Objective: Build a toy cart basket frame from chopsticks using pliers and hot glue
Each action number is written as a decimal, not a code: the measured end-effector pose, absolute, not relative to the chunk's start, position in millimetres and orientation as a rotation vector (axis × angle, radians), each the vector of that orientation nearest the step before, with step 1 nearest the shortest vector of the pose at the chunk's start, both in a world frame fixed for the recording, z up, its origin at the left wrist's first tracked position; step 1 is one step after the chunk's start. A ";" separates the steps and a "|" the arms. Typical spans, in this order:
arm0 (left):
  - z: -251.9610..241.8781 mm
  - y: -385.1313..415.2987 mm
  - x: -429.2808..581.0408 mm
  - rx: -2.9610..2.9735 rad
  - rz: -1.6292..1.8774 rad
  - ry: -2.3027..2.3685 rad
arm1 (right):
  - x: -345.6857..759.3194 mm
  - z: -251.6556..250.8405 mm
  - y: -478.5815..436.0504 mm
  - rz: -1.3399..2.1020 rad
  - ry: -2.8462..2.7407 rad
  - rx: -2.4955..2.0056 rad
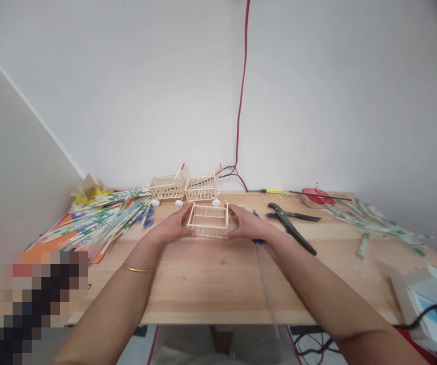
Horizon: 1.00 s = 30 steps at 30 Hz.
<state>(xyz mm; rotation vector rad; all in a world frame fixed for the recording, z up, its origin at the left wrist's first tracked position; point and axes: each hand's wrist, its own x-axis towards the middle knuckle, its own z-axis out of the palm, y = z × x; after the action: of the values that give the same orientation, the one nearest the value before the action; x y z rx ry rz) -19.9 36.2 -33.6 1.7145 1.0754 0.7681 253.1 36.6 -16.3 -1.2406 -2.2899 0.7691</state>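
Between my two hands is a small open frame of pale wooden sticks (208,227), a box shape with thin upright bars. My left hand (176,223) grips its left end, thumb low and fingers behind. At the right end, my right hand (244,223) holds it in the same way. Just behind stand two finished-looking stick carts, a left cart (167,187) and a right cart (201,188), both with white wheels and a red-tipped piece on top. Blue wheels (148,222) lie to the left of my left hand.
Wrapped sticks (108,223) are heaped at the left. Right of my hands lie black pliers (292,228) and a screwdriver with a blue handle (257,234). A red dish (317,197), torn wrappers (378,225) and a white box (427,299) occupy the right side.
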 end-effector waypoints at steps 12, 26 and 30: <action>-43.9 40.9 -20.9 1.442 0.928 0.888 | 250.1 -8.4 30.2 0.825 -2.213 -1.257; -30.7 42.2 -18.8 1.366 1.092 1.028 | 258.5 -3.6 34.7 0.994 -2.206 -0.995; -24.0 40.3 -17.3 1.346 1.140 1.050 | 256.9 -4.3 34.8 1.186 -2.083 -0.907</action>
<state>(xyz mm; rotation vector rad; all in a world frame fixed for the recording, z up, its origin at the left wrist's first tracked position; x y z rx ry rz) -17.3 40.3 -24.0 1.3462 1.0505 1.1398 256.9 34.8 -4.3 -0.9071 -2.0829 1.1856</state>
